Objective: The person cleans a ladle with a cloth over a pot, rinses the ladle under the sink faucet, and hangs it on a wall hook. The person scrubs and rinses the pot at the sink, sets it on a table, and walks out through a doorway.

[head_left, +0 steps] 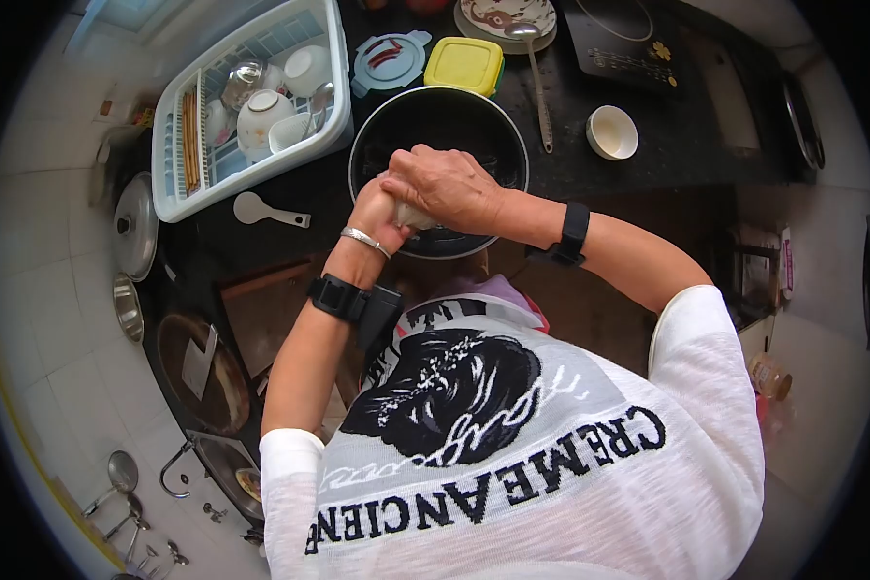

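Note:
Over a deep black pan (pixel 435 114) with a pale rim, my two hands are clasped together. My left hand (pixel 375 207), with a silver bangle at its wrist, is closed around a pale, soft, whitish lump (pixel 414 217). My right hand (pixel 443 186) lies across the left one, its fingers wrapped over the same lump. Only a part of the lump shows below the palms, so whether it is cloth or food I cannot tell. The pan's bottom is dark and partly hidden by my hands.
To the left stand a light-blue dish rack (pixel 336 87) with bowls and chopsticks, and a white rice paddle (pixel 271 211). Behind the pan are a yellow-lidded box (pixel 464 66), a blue lid (pixel 389 66) and a long slotted spoon (pixel 541 97). A small white bowl (pixel 612 132) sits right, near an induction cooker (pixel 619 48).

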Tool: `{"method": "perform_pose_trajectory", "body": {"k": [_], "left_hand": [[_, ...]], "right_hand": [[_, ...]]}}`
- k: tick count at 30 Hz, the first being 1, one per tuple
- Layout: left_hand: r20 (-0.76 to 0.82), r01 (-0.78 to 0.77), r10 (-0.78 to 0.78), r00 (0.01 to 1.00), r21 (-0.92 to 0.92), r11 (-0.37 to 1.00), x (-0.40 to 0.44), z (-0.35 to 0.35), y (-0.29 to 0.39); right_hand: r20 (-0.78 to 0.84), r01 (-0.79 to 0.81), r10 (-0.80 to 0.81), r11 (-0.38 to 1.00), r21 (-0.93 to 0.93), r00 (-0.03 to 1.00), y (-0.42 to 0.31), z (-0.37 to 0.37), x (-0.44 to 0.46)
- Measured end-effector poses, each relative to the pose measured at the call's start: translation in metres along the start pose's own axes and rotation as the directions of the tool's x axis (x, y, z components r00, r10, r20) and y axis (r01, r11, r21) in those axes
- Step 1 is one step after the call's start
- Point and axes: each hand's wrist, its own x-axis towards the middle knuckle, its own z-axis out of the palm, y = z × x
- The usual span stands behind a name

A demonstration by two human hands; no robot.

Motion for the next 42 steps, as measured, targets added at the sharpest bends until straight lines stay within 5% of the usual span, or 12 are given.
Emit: {"method": "perform_pose_trajectory", "body": {"k": [5, 14, 17, 19, 21, 23, 25, 30, 34, 36, 40, 42], "left_hand": [[-0.254, -0.060, 0.042, 0.966, -0.063, 0.996, 0.002, 0.032, -0.003], [-0.051, -0.059, 0.063, 0.997, 0.085, 0.995, 0.003, 0.013, 0.000], [-0.055, -0.156, 0.171, 0.984, 0.206, 0.966, -0.001, 0.021, 0.008], [-0.036, -0.194, 0.206, 0.978, 0.211, 0.958, -0.017, 0.037, 0.017], [-0.023, -0.222, 0.232, 0.972, 0.217, 0.950, -0.034, 0.049, 0.027], [0.206, -0.159, 0.132, 0.970, 0.122, 0.980, -0.045, 0.051, 0.037], [0.314, -0.112, 0.095, 0.945, 0.035, 0.993, -0.045, 0.043, 0.039], [0.266, -0.201, 0.142, 0.953, 0.208, 0.957, -0.043, 0.035, 0.035], [0.285, -0.142, 0.076, 0.955, 0.216, 0.966, -0.042, 0.032, 0.035], [0.378, -0.084, -0.003, 0.926, 0.214, 0.973, -0.042, 0.029, 0.037], [0.359, -0.063, -0.035, 0.933, 0.258, 0.964, -0.052, 0.049, 0.035], [0.215, -0.146, 0.079, 0.973, 0.318, 0.937, -0.052, 0.057, 0.030]], "right_hand": [[-0.062, 0.032, -0.034, 0.999, -0.026, 0.998, 0.005, 0.000, 0.003], [-0.108, 0.023, -0.023, 1.000, 0.005, 0.994, 0.010, -0.001, 0.006], [-0.114, -0.091, 0.108, 0.985, 0.147, 0.988, 0.016, -0.003, 0.008], [-0.262, -0.045, 0.076, 0.991, 0.125, 0.962, 0.025, -0.007, 0.011], [-0.136, -0.129, 0.164, 0.964, 0.234, 0.977, 0.031, -0.020, 0.010], [0.304, -0.357, 0.189, 0.528, 0.770, 0.934, 0.034, -0.030, 0.007], [0.304, -0.341, 0.157, 0.502, 0.795, 0.940, 0.032, -0.033, 0.006], [0.065, -0.192, 0.190, 0.795, 0.575, 0.980, 0.014, -0.036, 0.006], [-0.056, -0.053, 0.107, 0.801, 0.596, 0.993, 0.006, -0.030, 0.009], [-0.121, 0.076, 0.017, 0.693, 0.717, 0.992, 0.004, -0.024, 0.010], [-0.073, 0.059, -0.005, 0.644, 0.763, 0.997, -0.008, -0.025, 0.014], [-0.069, 0.033, 0.029, 0.658, 0.753, 0.997, -0.011, -0.025, 0.017]]}}
